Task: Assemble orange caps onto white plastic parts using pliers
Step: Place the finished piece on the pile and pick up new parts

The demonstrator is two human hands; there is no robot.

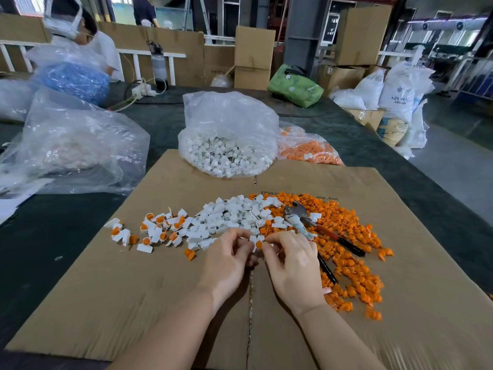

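While my left hand (228,259) pinches a white part (253,239) over the cardboard (133,289), my right hand (290,263) seems to pinch an orange cap (258,244) against it, pliers (314,225) lying loose on the orange pile (354,263) alongside.

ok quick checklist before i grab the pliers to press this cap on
1. Small orange plastic cap pinched with white plastic part between left hand and right hand: ok.
2. Cap fully seated: cannot tell, fingers cover it.
3. Metal pliers with red-black handles near right hand, on orange pile: ok.
4. Right hand free to take pliers: not ok.
5. Flat brown cardboard sheet bare in front: ok.
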